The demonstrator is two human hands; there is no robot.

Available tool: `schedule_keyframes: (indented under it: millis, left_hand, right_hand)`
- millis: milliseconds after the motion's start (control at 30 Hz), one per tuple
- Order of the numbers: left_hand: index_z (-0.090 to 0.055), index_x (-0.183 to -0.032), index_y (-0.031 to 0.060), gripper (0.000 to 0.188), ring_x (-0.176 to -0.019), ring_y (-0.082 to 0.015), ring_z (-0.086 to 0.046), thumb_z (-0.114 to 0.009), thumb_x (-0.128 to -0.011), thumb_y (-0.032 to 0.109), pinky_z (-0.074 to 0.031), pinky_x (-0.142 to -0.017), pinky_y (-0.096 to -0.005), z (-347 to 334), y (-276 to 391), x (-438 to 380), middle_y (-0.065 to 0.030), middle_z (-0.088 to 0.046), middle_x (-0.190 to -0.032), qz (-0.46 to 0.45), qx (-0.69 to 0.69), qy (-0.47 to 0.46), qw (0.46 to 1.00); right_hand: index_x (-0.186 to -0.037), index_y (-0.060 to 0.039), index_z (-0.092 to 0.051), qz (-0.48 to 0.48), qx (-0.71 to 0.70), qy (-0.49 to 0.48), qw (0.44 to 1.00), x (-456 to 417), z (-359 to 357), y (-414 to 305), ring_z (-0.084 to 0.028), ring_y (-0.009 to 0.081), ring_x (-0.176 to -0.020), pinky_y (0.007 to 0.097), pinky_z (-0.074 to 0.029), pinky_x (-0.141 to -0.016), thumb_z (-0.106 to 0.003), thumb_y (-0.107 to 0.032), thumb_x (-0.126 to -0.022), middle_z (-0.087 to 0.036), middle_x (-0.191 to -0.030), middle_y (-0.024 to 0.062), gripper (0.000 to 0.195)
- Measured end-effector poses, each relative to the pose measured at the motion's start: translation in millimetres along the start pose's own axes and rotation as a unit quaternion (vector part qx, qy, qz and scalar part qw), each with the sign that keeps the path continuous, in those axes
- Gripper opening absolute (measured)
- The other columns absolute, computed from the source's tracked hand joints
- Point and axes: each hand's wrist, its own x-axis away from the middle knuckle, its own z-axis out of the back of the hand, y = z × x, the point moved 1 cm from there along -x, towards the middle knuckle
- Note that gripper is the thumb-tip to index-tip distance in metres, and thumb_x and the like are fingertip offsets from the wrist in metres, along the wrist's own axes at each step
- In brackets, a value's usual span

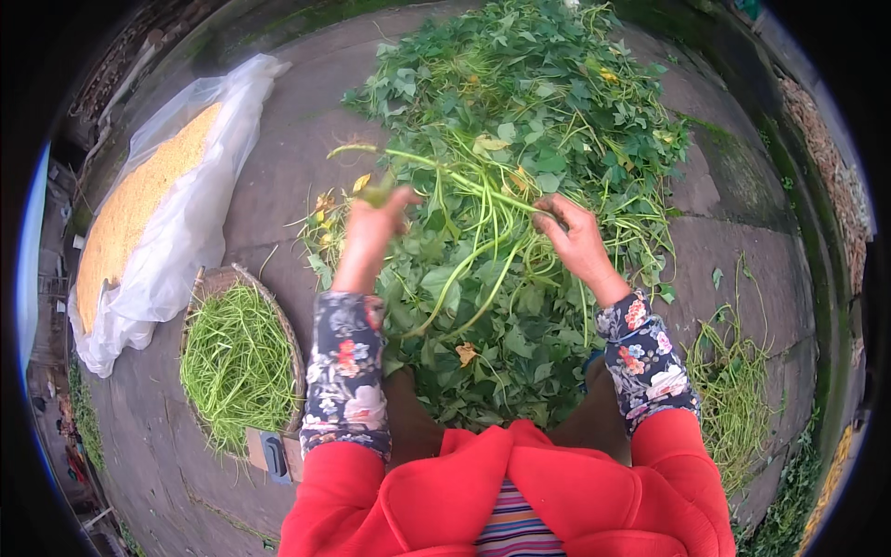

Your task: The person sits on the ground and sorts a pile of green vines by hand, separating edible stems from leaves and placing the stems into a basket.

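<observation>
A long green leafy-plant vine [452, 177] with several side stems stretches above the heap. My right hand [567, 226] pinches its right end between thumb and fingers. My left hand [379, 219], blurred, is left of the hanging stems, with thumb and fingers apart; a blurred greenish bit shows at its fingertips, and whether it is held I cannot tell. Beneath both hands spreads a large heap of green vines and leaves [515, 90], with some yellow leaves. To the left, a woven basket [296, 334] holds many cut green stems [237, 362].
Yellow grain [150, 209] lies on a translucent plastic sheet [240, 132] at the far left. A dark object on a board [273, 456] sits by the basket. Thin vines [731, 397] are piled on the paved ground at the right. My feet stand at the heap's near edge.
</observation>
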Motion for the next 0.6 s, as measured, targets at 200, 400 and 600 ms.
schedule_keyframes:
  millis: [200,400,600]
  left_hand:
    - [-0.070,-0.105,0.0075,0.016,-0.063,-0.0041,-0.049,-0.071,-0.095,0.020,-0.037,-0.055,-0.0216,-87.9,5.4,17.0,0.0063,-0.060,-0.078,0.041,0.178,-0.167,0.969]
    - [-0.072,-0.103,0.0049,0.017,-0.067,-0.0047,-0.051,-0.072,-0.094,0.019,-0.039,-0.059,-0.0233,-87.9,-3.8,10.1,0.0055,-0.061,-0.078,0.051,0.162,-0.160,0.972]
    - [-0.073,-0.106,0.0038,0.015,-0.074,-0.0044,-0.054,-0.069,-0.096,0.014,-0.047,-0.069,-0.0247,-69.8,-4.4,11.0,0.0032,-0.069,-0.086,-0.121,-0.126,-0.211,0.962]
  right_hand:
    - [-0.104,0.0015,-0.065,-0.032,-0.054,-0.012,0.998,1.2,-11.0,-10.9,-0.066,0.0186,-0.075,0.0304,-0.052,-0.070,-0.067,-0.009,-0.093,-0.068,-0.087,0.0111,0.016]
    - [-0.104,0.0013,-0.065,0.013,0.012,-0.002,1.000,2.8,-5.8,-11.7,-0.068,0.0243,-0.076,0.0323,-0.053,-0.070,-0.068,-0.011,-0.092,-0.069,-0.091,0.0127,0.018]
    - [-0.104,-0.0018,-0.068,0.016,0.085,0.030,0.996,0.6,24.2,7.9,-0.067,0.0189,-0.073,0.0309,-0.053,-0.066,-0.067,-0.012,-0.093,-0.071,-0.089,0.0095,0.014]
